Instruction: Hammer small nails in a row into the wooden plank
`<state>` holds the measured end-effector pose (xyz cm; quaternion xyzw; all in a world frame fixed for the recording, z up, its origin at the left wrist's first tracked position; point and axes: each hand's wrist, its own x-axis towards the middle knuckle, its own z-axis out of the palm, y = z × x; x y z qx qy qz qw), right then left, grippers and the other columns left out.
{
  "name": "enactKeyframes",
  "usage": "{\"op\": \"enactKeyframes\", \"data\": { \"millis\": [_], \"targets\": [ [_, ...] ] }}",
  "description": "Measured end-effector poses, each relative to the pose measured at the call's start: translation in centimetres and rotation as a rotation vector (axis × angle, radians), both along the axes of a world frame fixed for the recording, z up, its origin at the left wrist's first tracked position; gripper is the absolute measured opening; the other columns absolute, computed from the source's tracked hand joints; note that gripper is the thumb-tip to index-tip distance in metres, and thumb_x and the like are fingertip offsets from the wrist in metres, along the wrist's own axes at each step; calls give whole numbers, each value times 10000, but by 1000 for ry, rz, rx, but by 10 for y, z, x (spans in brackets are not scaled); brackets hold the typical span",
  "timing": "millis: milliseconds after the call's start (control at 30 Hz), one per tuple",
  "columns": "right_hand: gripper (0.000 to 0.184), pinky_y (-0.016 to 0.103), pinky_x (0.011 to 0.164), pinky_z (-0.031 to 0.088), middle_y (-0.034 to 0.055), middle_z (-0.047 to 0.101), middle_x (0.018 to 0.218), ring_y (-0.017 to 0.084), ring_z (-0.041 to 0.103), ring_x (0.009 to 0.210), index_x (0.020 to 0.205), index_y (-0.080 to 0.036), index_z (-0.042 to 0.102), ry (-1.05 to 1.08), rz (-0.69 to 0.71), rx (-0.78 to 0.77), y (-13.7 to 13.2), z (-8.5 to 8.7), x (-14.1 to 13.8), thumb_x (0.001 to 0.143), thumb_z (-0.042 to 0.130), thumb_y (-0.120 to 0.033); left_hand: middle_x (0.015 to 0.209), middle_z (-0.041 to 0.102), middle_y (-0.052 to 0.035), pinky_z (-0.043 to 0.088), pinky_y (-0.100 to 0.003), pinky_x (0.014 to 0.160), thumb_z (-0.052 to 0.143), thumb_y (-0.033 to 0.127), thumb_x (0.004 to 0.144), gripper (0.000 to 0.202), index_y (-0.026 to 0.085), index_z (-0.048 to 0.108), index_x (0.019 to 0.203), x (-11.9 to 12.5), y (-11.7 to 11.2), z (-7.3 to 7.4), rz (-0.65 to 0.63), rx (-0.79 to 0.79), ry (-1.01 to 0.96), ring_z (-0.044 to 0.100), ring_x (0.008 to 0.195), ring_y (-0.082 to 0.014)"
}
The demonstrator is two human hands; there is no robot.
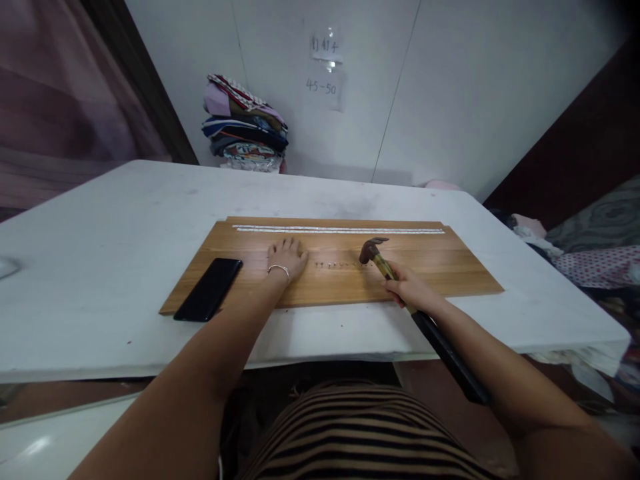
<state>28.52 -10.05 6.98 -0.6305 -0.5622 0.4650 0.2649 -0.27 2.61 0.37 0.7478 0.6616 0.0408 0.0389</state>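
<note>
My right hand (407, 285) is wrapped round the shaft of a claw hammer (370, 251), above the right half of a wooden board (440, 260). The hammer's dark head is over the board, and its black grip end reaches back under my forearm. A row of small nails (330, 265) runs along the middle of the board; the hammer head hides part of its right end. Left of that row, my left hand (289, 258) lies flat on the wood with fingers spread and a bracelet at the wrist.
A black phone (209, 289) lies on the board's left end. Two white marked strips (340, 230) run along its far edge. The board rests on a white table (90, 267). Folded clothes (245, 127) are stacked against the wall, below paper notes (325, 87).
</note>
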Motion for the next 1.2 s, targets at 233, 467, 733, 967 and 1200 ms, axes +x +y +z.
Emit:
{"op": "enactKeyframes", "data": {
  "millis": [233, 467, 733, 967, 1200],
  "targets": [
    [634, 219, 360, 363, -104, 432, 515, 107, 431, 370, 1397, -190, 502, 12, 35, 61, 3, 2, 7, 767, 569, -205, 1581, 442, -124, 299, -486, 1145, 283, 466, 969, 588, 210, 524, 1440, 1, -3, 4, -2, -8, -5, 363, 1447, -305],
    [539, 220, 347, 337, -110, 415, 472, 107, 403, 342, 1290, -150, 534, -18, 20, 0, 2, 2, 1, 753, 545, -187, 1554, 474, -125, 314, -496, 1129, 278, 464, 970, 574, 211, 542, 1412, 1, -2, 3, -10, -11, -14, 381, 1427, -301],
    [552, 210, 353, 331, -112, 419, 452, 110, 413, 347, 1309, -167, 530, -21, 46, 22, 2, 4, 3, 758, 546, -191, 1571, 453, -125, 310, -472, 1140, 294, 457, 972, 567, 198, 548, 1409, 1, -2, 2, -1, -3, -12, 362, 1451, -291],
    [532, 219, 360, 347, -110, 401, 478, 107, 401, 361, 1286, -175, 537, -9, 20, 21, 4, 9, 2, 755, 559, -182, 1541, 489, -120, 318, -481, 1127, 295, 463, 970, 553, 216, 563, 1387, 0, 0, 0, -10, 17, -20, 388, 1426, -293],
    [494, 214, 362, 323, -110, 418, 450, 110, 399, 345, 1264, -182, 550, -18, 62, 6, 4, -1, 3, 771, 546, -199, 1531, 498, -113, 310, -484, 1130, 281, 466, 973, 546, 230, 572, 1370, 1, -2, 3, -9, 2, -27, 396, 1413, -290]
  ]
}}
